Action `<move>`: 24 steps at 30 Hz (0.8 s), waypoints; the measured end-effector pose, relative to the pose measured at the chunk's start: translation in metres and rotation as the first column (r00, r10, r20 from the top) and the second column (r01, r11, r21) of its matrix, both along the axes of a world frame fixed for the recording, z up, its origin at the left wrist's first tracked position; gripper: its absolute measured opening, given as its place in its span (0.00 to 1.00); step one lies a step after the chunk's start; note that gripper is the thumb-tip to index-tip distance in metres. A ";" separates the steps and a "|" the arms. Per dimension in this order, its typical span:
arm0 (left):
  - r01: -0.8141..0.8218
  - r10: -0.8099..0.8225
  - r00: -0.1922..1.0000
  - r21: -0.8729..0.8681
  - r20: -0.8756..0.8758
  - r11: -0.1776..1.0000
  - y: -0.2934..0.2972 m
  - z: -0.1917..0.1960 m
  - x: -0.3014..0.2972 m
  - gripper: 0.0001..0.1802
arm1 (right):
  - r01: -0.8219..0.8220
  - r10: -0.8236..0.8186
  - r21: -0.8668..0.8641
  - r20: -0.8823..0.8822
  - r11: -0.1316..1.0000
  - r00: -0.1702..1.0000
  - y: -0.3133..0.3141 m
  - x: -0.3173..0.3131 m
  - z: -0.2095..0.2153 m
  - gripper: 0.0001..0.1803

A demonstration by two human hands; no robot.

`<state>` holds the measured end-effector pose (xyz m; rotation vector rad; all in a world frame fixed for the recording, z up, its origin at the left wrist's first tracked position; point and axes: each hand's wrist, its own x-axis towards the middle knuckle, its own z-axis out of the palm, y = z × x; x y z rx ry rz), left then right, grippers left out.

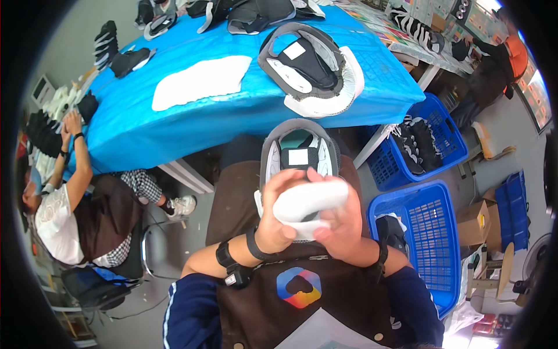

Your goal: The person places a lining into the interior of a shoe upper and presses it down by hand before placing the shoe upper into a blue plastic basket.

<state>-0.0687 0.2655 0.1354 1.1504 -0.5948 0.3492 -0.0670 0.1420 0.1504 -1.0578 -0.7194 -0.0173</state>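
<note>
My left hand point(272, 224) and my right hand point(344, 224) are closed round a white curved foam pad point(308, 200), one at each end, slightly smeared by motion. The pad is bent into an arch over my lap. Behind it on my lap rests a grey-rimmed helmet liner point(314, 156) with black padding and a white label inside; its near part is hidden by my hands. A similar liner point(317, 67) sits at the near edge of the blue-covered table point(133, 131), with white padding spread along its right and near sides. A flat white sheet point(203, 81) lies left of it.
Blue plastic baskets stand on my right: the farther basket point(378, 171) holds dark padded pieces, the nearer basket point(433, 232) a few dark and white ones. Dark liners point(256, 17) line the table's far side. One co-worker point(75, 209) sits at left; another person point(497, 64) stands far right.
</note>
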 end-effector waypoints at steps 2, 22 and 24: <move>0.291 -0.315 0.930 -0.145 -0.187 0.946 -0.003 0.000 0.000 0.53 | -0.041 0.067 0.149 -0.173 0.988 0.983 0.002 0.000 0.005 0.37; -0.102 0.110 0.991 0.095 -0.075 0.990 0.011 -0.008 0.001 0.21 | 0.486 -0.431 -0.274 0.238 0.830 0.870 -0.014 -0.004 0.011 0.08; -0.099 0.104 0.994 0.108 -0.046 0.989 0.014 -0.006 0.002 0.20 | 0.462 -0.419 -0.263 0.206 0.847 0.885 -0.013 -0.005 0.009 0.08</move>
